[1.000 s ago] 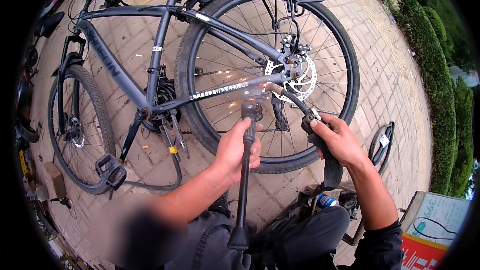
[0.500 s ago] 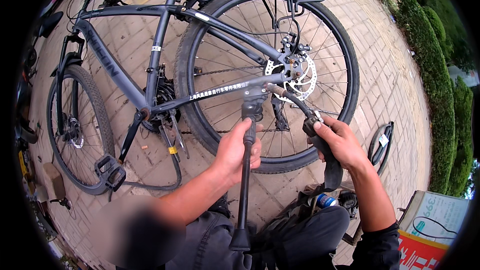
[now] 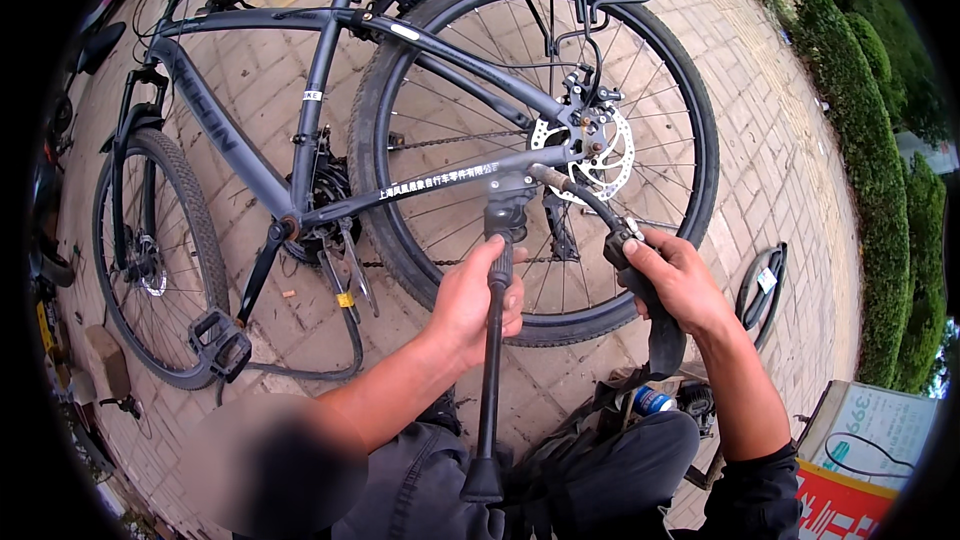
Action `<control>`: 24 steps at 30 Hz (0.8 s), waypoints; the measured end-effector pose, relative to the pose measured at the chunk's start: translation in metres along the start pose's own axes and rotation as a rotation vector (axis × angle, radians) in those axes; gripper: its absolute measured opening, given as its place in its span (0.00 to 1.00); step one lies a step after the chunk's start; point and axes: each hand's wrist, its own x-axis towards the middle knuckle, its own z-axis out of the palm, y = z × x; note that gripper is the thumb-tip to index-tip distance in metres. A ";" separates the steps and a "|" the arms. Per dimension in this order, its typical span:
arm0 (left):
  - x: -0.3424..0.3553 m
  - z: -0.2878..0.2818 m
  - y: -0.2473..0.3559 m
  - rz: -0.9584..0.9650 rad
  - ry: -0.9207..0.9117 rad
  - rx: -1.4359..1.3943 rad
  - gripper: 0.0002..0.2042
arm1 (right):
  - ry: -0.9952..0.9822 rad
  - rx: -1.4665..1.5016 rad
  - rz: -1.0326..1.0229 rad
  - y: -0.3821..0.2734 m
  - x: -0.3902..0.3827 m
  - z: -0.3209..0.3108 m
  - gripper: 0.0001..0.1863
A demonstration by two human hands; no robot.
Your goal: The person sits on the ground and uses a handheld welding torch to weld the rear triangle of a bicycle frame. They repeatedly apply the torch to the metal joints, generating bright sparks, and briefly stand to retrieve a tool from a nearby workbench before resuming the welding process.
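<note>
A grey bicycle (image 3: 385, 202) stands side-on before me, its rear wheel (image 3: 705, 155) at the centre. Under the rear frame bar, a black kickstand (image 3: 490, 370) hangs from a clamp-like mount (image 3: 512, 202), its foot low over my lap. My left hand (image 3: 468, 305) is wrapped round the kickstand's upper part. My right hand (image 3: 675, 278) grips a dark tool (image 3: 640, 285) with a slim bent neck. The tool's brownish tip (image 3: 548, 176) meets the bar just behind the mount, beside the brake disc (image 3: 620, 165); I cannot tell its exact contact.
A pedal (image 3: 220, 343) and the front wheel (image 3: 160, 265) are at left. A coiled black tube (image 3: 765, 290) lies on the paving at right. Near my knee are a blue can (image 3: 652, 401) and dark gear. A hedge (image 3: 880, 200) lines the far right, above a signboard (image 3: 860, 440).
Almost nothing differs. My right hand and the tool's handle have shifted very slightly left, while my left hand stays on the kickstand.
</note>
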 end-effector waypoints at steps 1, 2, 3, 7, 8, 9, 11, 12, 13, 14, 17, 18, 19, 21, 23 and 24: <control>0.000 0.000 0.000 0.003 0.000 0.002 0.20 | 0.002 -0.008 -0.005 0.000 0.000 0.000 0.19; 0.000 0.000 0.000 0.003 0.000 0.002 0.20 | 0.004 -0.015 -0.011 0.000 0.001 0.001 0.18; 0.000 0.000 0.000 0.004 -0.001 0.002 0.20 | 0.006 -0.023 -0.016 0.000 0.001 0.001 0.18; 0.001 -0.002 0.000 0.002 0.005 0.002 0.21 | 0.004 -0.041 -0.020 -0.001 0.004 0.002 0.18; 0.001 -0.002 0.000 0.002 0.005 0.002 0.21 | 0.003 -0.044 -0.024 -0.001 0.004 0.002 0.18; 0.001 -0.002 0.000 0.003 0.006 0.003 0.21 | 0.002 -0.047 -0.028 -0.001 0.005 0.001 0.18; 0.001 -0.001 0.000 0.003 -0.001 0.006 0.21 | 0.009 -0.055 -0.023 -0.002 0.003 -0.001 0.18; 0.001 0.000 0.000 0.004 -0.005 0.008 0.21 | 0.013 -0.059 -0.020 -0.003 0.002 -0.002 0.18; 0.001 -0.001 0.000 0.008 -0.004 0.009 0.21 | 0.005 -0.045 -0.010 -0.003 0.002 -0.002 0.18; 0.001 -0.002 0.000 0.007 0.001 0.008 0.21 | -0.003 -0.031 0.001 -0.003 0.002 -0.003 0.18; 0.001 -0.001 -0.001 0.002 0.003 0.006 0.21 | -0.003 -0.028 0.002 0.000 0.000 -0.006 0.18; 0.001 -0.002 -0.001 0.001 -0.001 0.006 0.21 | 0.001 -0.033 -0.003 0.001 0.000 -0.007 0.18; 0.002 -0.002 -0.001 0.001 -0.005 0.007 0.21 | -0.002 -0.013 0.003 0.002 0.000 -0.008 0.18; 0.002 -0.003 -0.001 -0.004 -0.012 0.008 0.21 | -0.009 0.027 0.016 0.003 0.000 -0.010 0.18; 0.002 -0.004 0.000 -0.007 -0.015 0.007 0.21 | -0.026 0.088 -0.011 0.007 -0.002 -0.014 0.19; 0.002 -0.005 0.000 -0.009 -0.016 0.007 0.21 | -0.035 0.118 -0.024 0.010 -0.004 -0.017 0.20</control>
